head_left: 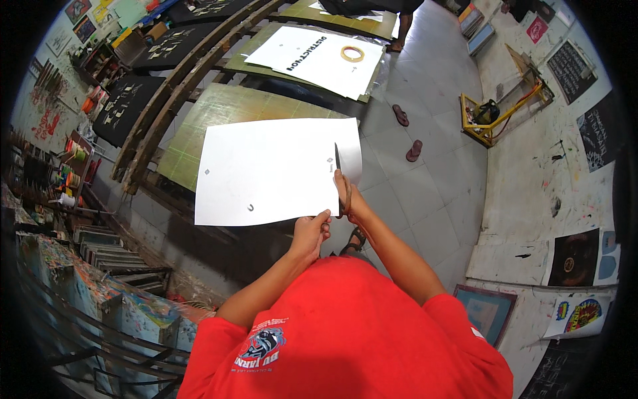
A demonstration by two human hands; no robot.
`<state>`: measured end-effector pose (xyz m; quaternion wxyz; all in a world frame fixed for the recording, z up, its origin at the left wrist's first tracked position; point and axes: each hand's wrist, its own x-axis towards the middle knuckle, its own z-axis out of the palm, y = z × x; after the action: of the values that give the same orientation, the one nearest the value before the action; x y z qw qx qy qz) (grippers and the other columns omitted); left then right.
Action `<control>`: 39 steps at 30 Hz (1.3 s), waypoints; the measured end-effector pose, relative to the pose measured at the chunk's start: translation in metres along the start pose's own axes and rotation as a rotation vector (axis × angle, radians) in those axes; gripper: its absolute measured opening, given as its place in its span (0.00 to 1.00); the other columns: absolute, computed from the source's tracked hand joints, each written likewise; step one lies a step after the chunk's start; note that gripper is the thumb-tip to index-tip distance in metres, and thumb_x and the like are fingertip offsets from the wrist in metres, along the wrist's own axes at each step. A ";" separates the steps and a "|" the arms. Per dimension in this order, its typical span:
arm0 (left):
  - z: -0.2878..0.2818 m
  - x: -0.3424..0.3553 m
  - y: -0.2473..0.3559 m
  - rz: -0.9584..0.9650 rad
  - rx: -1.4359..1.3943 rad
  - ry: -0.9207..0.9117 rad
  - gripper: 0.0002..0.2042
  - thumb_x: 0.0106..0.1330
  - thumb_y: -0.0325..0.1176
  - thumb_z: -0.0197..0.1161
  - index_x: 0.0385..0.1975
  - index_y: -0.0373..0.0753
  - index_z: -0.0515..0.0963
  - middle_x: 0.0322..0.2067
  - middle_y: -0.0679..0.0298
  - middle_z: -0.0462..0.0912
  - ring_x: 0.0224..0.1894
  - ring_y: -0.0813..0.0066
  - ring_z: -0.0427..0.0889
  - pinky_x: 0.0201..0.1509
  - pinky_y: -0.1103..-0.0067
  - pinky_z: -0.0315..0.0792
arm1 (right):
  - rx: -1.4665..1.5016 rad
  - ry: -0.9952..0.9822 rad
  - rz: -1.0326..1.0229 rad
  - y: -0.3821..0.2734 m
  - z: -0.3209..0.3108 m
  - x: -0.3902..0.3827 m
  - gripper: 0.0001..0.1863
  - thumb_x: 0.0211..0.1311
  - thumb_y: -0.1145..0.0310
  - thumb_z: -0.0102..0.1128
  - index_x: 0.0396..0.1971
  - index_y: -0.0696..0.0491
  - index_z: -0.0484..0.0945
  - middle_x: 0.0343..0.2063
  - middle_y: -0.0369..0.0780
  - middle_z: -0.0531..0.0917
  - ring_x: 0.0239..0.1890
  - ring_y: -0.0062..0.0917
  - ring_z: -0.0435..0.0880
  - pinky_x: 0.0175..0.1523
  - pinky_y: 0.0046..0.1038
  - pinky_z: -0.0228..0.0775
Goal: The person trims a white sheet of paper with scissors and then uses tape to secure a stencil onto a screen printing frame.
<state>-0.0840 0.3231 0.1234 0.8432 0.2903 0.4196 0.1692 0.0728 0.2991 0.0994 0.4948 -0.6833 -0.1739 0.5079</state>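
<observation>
A large white paper sheet (266, 159) with a few small dark marks stretches out in front of me, over the near end of a greenish board (199, 130). My left hand (310, 234) pinches its near edge, close to the right corner. In my right hand (352, 199) is a pair of scissors (337, 158), gripped by the handles. One dark blade lies over the sheet near its right side, and the strip right of the blade curls slightly. The other blade is hidden, likely beneath the paper.
Farther off, white printed sheets (312, 56) lie on another board with a tape roll (352, 54) on top. Dark wooden rails (193, 73) run along the left. Sandals (413, 151) lie on the tiled floor; a yellow frame (478, 130) stands by the right wall. Another person's leg (402, 30) shows beyond.
</observation>
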 end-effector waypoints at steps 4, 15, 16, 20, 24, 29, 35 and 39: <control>-0.001 -0.003 0.004 0.030 0.007 -0.008 0.06 0.63 0.31 0.63 0.29 0.37 0.74 0.24 0.67 0.74 0.22 0.82 0.70 0.25 0.82 0.65 | 0.186 -0.013 0.010 -0.015 0.005 0.008 0.43 0.64 0.33 0.38 0.61 0.59 0.63 0.43 0.45 0.77 0.41 0.26 0.77 0.41 0.25 0.71; -0.006 0.004 0.004 0.057 -0.052 0.027 0.08 0.61 0.31 0.65 0.28 0.35 0.74 0.24 0.66 0.75 0.21 0.82 0.70 0.24 0.82 0.64 | -0.083 0.011 -0.090 -0.003 0.000 0.050 0.44 0.64 0.32 0.35 0.59 0.61 0.64 0.39 0.49 0.78 0.38 0.30 0.78 0.40 0.28 0.71; -0.008 0.004 0.004 0.063 -0.052 0.036 0.08 0.61 0.31 0.65 0.28 0.35 0.74 0.24 0.66 0.75 0.21 0.82 0.70 0.24 0.82 0.64 | -0.122 0.001 -0.057 -0.009 0.002 0.048 0.45 0.65 0.32 0.34 0.60 0.62 0.64 0.43 0.51 0.79 0.42 0.32 0.78 0.46 0.29 0.70; -0.007 0.002 0.001 0.068 -0.026 0.028 0.07 0.61 0.31 0.65 0.30 0.35 0.75 0.24 0.66 0.75 0.21 0.82 0.70 0.23 0.82 0.64 | 0.073 -0.059 -0.023 -0.022 0.003 0.054 0.45 0.65 0.33 0.34 0.59 0.64 0.64 0.45 0.53 0.77 0.45 0.33 0.77 0.50 0.29 0.70; -0.004 0.003 0.000 0.053 -0.038 0.030 0.06 0.61 0.31 0.64 0.30 0.36 0.75 0.25 0.67 0.75 0.21 0.82 0.70 0.24 0.82 0.64 | 0.035 -0.081 -0.107 -0.017 -0.005 0.075 0.45 0.66 0.34 0.34 0.57 0.67 0.64 0.47 0.54 0.77 0.47 0.33 0.76 0.50 0.28 0.70; -0.008 0.005 0.001 0.060 -0.056 0.061 0.06 0.61 0.30 0.64 0.29 0.36 0.76 0.25 0.67 0.75 0.21 0.83 0.70 0.24 0.82 0.64 | -0.066 -0.093 -0.164 -0.026 0.003 0.070 0.45 0.64 0.32 0.35 0.55 0.65 0.67 0.39 0.48 0.78 0.40 0.31 0.77 0.42 0.28 0.71; -0.003 0.002 0.010 0.131 -0.045 0.073 0.06 0.61 0.30 0.65 0.27 0.36 0.76 0.23 0.67 0.76 0.20 0.83 0.70 0.24 0.83 0.64 | -0.008 -0.074 -0.101 -0.062 0.012 0.073 0.41 0.64 0.32 0.36 0.52 0.61 0.67 0.27 0.39 0.77 0.26 0.25 0.75 0.29 0.27 0.71; -0.006 0.009 0.010 0.148 -0.077 0.079 0.07 0.61 0.31 0.65 0.26 0.36 0.76 0.23 0.67 0.76 0.20 0.83 0.70 0.23 0.83 0.64 | -0.053 -0.063 -0.120 -0.067 0.016 0.091 0.42 0.64 0.32 0.36 0.51 0.62 0.67 0.24 0.39 0.76 0.22 0.24 0.73 0.26 0.26 0.69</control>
<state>-0.0840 0.3381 0.1212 0.8217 0.2807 0.4233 0.2585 0.1156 0.4046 0.1086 0.5004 -0.6682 -0.2434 0.4938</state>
